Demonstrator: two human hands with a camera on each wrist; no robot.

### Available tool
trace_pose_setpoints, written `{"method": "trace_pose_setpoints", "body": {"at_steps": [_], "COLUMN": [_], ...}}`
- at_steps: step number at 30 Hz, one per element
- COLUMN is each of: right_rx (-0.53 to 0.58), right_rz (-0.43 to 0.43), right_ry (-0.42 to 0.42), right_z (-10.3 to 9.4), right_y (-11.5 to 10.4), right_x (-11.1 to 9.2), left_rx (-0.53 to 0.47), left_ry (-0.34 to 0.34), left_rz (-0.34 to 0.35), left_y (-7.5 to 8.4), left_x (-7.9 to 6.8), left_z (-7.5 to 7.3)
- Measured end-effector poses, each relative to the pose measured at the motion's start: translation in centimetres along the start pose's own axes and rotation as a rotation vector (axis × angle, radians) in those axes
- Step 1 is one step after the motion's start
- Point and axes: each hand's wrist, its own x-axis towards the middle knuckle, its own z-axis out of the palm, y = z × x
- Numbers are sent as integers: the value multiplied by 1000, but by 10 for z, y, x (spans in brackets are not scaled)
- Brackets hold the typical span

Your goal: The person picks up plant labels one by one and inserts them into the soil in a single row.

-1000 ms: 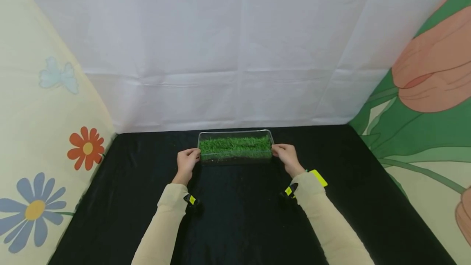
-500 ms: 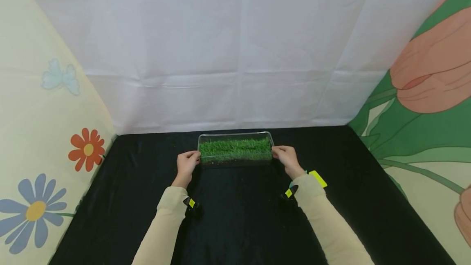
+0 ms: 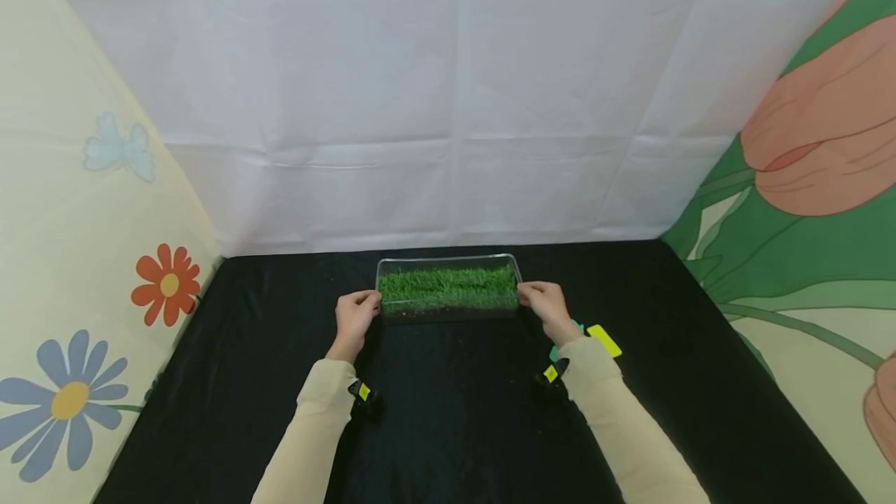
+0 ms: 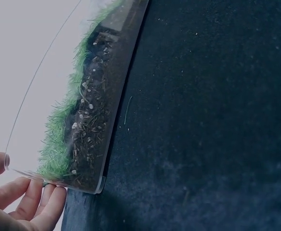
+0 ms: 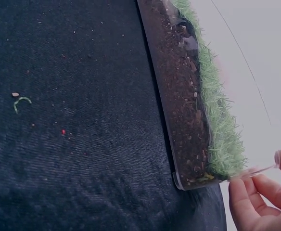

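A clear plastic box (image 3: 448, 260) stands toward the back of the black-covered table, with green artificial grass (image 3: 448, 283) over a layer of dark soil (image 4: 90, 120). At its left end my left hand (image 3: 355, 317) pinches the rim, thumb on top and fingers against the outer wall, as the left wrist view shows. My right hand (image 3: 547, 308) grips the opposite end likewise; in the right wrist view its thumb lies on the rim and the fingers (image 5: 244, 199) press the wall from outside. The soil shows pale bits through the box's side.
Black cloth (image 3: 448, 426) covers the table, with small crumbs and a curled green strand (image 5: 22, 102) on it. A white sheet (image 3: 448, 99) hangs behind. Flower-printed cloths flank the table, one on the left (image 3: 70, 255) and one on the right (image 3: 826, 271).
Both hands and the box sit slightly lower in the head view than before, and the backdrop has also shifted down a little. The grip at both ends is unchanged.
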Motion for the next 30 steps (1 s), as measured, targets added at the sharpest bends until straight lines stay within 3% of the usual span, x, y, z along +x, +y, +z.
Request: {"method": "trace_pose_setpoints", "body": {"at_steps": [11, 30], "right_rx": [-26, -53], "right_rz": [9, -8], "right_ry": [-14, -30], "right_z": [-1, -4], "right_y": [-1, -2], "right_x": [-5, -12], "left_rx": [-42, -26], "left_ry": [15, 10], "left_rz": [3, -4], "left_y": [-2, 1], "left_x": [-3, -8], "left_z": [0, -2]}}
